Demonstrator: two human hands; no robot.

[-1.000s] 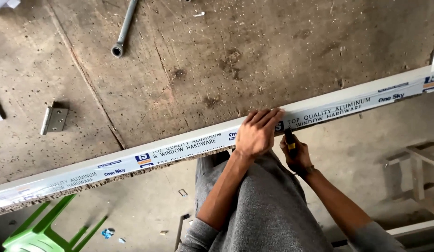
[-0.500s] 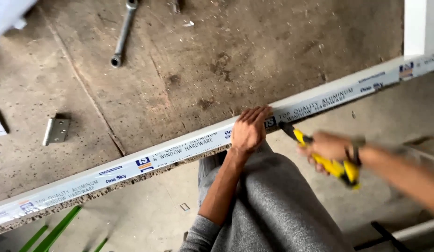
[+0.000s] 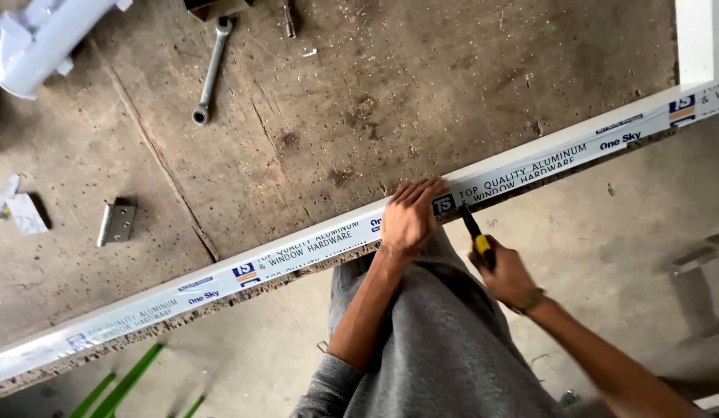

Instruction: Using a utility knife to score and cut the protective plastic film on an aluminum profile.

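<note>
A long white aluminium bar [image 3: 297, 251] with blue printed film lies along the front edge of a worn wooden workbench [image 3: 359, 101], running from lower left to upper right. My left hand [image 3: 410, 217] presses flat on top of the bar near its middle. Just to the right, my right hand [image 3: 508, 275] grips a yellow-and-black utility knife [image 3: 475, 232], whose black tip touches the bar's front face beside my left hand.
On the bench lie a metal spanner [image 3: 208, 73], a small metal hinge [image 3: 116, 223], a white profile piece [image 3: 46, 42] at the top left and paper scraps [image 3: 15, 209] at the left edge. Green chair legs [image 3: 119, 387] show below, over a concrete floor [image 3: 646, 232].
My right hand swung out to the right with the knife half a second ago and has come back to the bar. My left hand stayed on the bar. The view shifted downward slightly.
</note>
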